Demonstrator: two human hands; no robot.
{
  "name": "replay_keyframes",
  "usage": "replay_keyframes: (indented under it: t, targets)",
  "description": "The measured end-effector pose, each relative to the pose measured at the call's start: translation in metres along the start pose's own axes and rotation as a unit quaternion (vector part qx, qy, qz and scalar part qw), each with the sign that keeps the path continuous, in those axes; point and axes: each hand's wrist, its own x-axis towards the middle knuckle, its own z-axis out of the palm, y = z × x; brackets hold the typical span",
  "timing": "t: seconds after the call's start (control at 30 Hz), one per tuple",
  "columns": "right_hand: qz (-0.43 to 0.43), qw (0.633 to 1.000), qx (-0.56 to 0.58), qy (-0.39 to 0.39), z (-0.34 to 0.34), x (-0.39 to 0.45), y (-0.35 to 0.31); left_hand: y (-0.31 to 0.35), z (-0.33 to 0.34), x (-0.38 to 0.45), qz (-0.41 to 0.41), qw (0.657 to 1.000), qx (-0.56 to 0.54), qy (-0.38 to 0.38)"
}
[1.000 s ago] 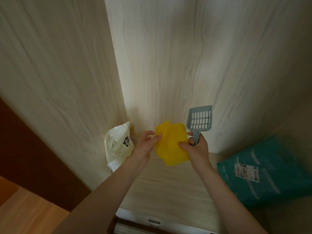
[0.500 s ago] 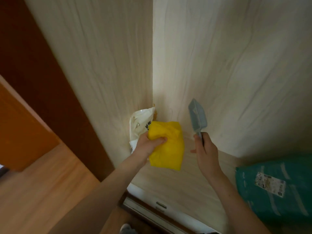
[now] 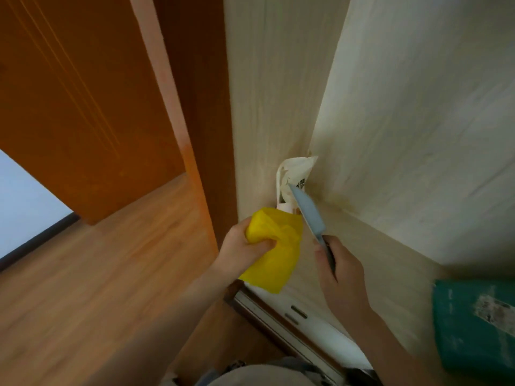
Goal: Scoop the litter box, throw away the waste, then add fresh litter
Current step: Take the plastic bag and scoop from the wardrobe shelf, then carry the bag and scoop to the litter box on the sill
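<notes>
**Scoop and yellow bag held at shelf's back corner**

Scoop point(image 3: 308, 211), grey-blue, seen edge-on, blade tilted up toward back left corner of pale wood shelf point(image 3: 390, 263). Largest first: orange door point(image 3: 83, 107) at left over wood floor point(image 3: 97, 274); teal package point(image 3: 473, 324) at shelf's right edge, blurred; yellow bag point(image 3: 278, 246) hanging over shelf's front edge; white printed bag point(image 3: 292, 176) wedged in back left corner. Left hand point(image 3: 242, 252) curled tight, bunching yellow bag. Right hand point(image 3: 340, 271) wrapped round scoop handle.
</notes>
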Motion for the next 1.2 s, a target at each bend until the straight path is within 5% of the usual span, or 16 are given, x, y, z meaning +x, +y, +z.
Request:
replay_keyframes:
  t: [0.17,0.33,0.5,0.67,0.8,1.03,1.2]
  targets:
    - [-0.059,0.995,0.004,-0.077,0.052,-0.024,-0.045,-0.024,-0.074,-0.051,-0.007,0.998,0.070,0.008]
    - [-0.084,0.987,0.023,-0.137,0.137,-0.008,-0.096,-0.041,-0.167,-0.097,0.015,0.971,0.205,0.124]
    - [-0.156,0.968,0.029,-0.195,0.236,0.012,-0.165,-0.065,-0.259,-0.146,0.098,0.854,0.443,0.254]
    - [-0.218,0.938,-0.025,-0.266,0.321,0.024,-0.214,-0.108,-0.321,-0.186,0.141,0.750,0.563,0.317]
    - [-0.247,0.913,-0.021,-0.324,0.380,0.035,-0.241,-0.142,-0.350,-0.202,0.084,0.720,0.583,0.368]
    - [-0.334,0.838,0.011,-0.431,0.515,0.084,-0.287,-0.176,-0.418,-0.201,-0.106,0.692,0.556,0.447]
    - [-0.387,0.776,0.028,-0.497,0.598,0.124,-0.338,-0.163,-0.470,-0.189,-0.257,0.642,0.519,0.502]
